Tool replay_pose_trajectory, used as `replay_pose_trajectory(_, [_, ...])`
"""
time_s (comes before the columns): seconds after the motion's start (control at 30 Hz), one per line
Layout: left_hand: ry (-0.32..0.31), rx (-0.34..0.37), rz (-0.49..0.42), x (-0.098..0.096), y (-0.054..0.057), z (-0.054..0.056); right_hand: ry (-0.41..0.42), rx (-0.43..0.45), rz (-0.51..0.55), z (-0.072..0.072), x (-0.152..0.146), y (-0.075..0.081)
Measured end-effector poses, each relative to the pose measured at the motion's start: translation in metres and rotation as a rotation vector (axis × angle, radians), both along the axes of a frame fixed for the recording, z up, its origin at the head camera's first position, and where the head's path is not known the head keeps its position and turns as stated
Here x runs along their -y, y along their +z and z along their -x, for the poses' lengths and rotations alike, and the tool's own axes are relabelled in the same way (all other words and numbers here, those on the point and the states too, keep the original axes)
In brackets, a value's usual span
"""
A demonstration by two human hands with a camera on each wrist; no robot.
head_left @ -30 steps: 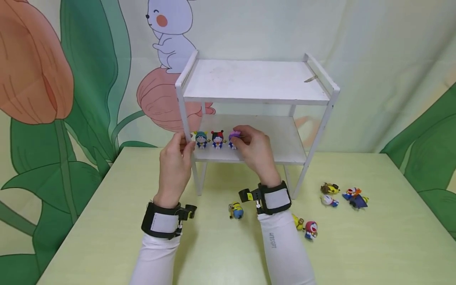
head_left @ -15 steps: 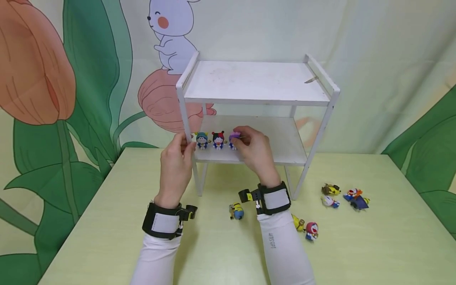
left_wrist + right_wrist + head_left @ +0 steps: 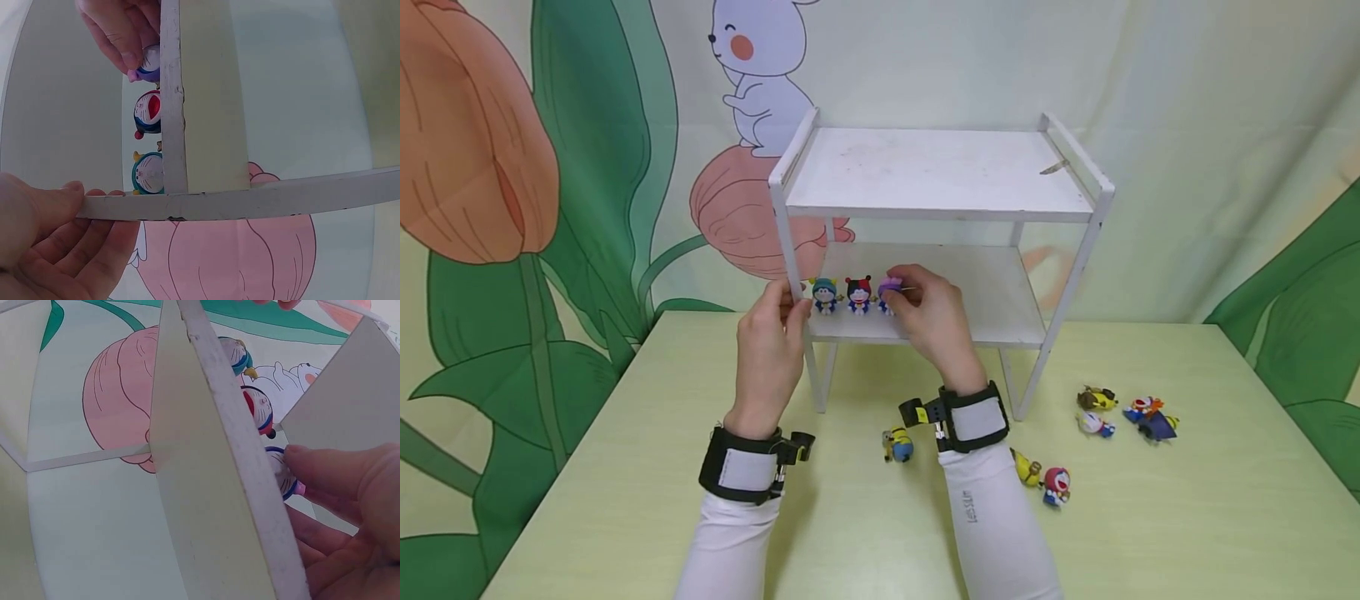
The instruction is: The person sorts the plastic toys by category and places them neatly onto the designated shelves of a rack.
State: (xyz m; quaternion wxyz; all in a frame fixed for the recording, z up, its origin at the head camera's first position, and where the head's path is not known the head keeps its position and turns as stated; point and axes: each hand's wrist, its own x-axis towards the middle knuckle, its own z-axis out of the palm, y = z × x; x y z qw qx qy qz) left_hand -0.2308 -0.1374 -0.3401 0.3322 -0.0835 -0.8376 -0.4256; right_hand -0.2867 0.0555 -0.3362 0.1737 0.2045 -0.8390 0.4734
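Observation:
My left hand grips the front left post of a white two-tier shelf, thumb on one side and fingers on the other. On the lower tier, my right hand pinches a figurine with a purple hat, standing near the front edge. To its left stand a figurine with a black-and-red hat and a figurine with a teal hat, the latter beside the post. In the right wrist view, my thumb touches the purple-hatted figurine; the shelf's edge hides the lower parts of all three.
On the table, a yellow-and-blue figurine lies before the shelf. A red-hooded figurine and a yellow figurine lie by my right sleeve. Several more figurines are at the right. A patterned curtain hangs behind.
My right hand has shifted slightly left with the purple-hatted figurine, bringing it closer to the black-and-red one. My left hand stays on the post.

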Motion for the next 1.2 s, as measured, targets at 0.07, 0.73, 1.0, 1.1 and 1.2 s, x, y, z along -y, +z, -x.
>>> replay_pose_trajectory(0.07, [0.0, -0.002, 0.001, 0.0, 0.0, 0.0, -0.002, 0.006, 0.0, 0.0, 0.0, 0.0])
replay_pose_trajectory(0.73, [-0.005, -0.004, -0.003, 0.001, -0.001, 0.001, -0.015, 0.032, -0.029, -0.001, 0.0, 0.002])
replay_pose_trajectory(1.0, [-0.002, -0.004, 0.0, 0.001, -0.001, 0.001, -0.016, 0.021, -0.095, -0.005, -0.005, 0.007])
replay_pose_trajectory(1.1, [0.0, 0.001, 0.005, 0.001, -0.002, 0.002, -0.017, -0.001, -0.08, -0.01, -0.011, 0.012])
replay_pose_trajectory(1.2, [0.004, -0.001, 0.008, 0.001, -0.001, 0.002, -0.015, -0.021, -0.046, -0.017, -0.016, 0.018])
